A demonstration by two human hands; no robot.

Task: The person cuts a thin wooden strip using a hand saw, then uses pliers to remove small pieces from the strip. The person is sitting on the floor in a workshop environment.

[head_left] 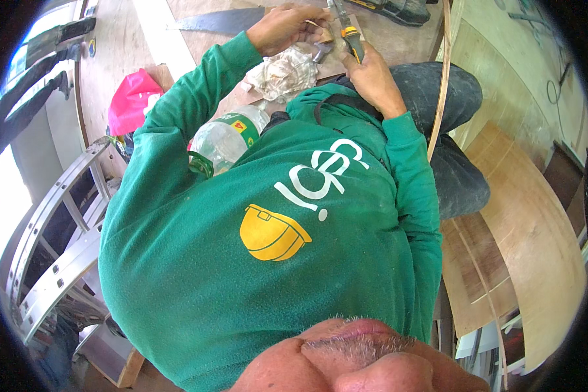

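Note:
At the top of the head view, my left hand (284, 29) has its fingers closed around a small tan piece (319, 34), possibly wood. My right hand (372, 78) grips a black-and-yellow hand tool (351, 38) with a metal upper end, held upright just right of the left hand. A grey metal object (321, 51) sits below the tan piece. Left of my hands lies a broad metal blade (212, 21) on a plywood board (424, 39). Below my left hand is a crumpled whitish cloth (281, 75).
A plastic bottle (225, 140) and a pink bag (127, 101) lie at my left. An aluminium ladder (59, 281) is at lower left. A thin wooden strip (443, 91) runs beside my right leg. Plywood sheets (542, 274) lean at right. A black tool (398, 10) lies at top.

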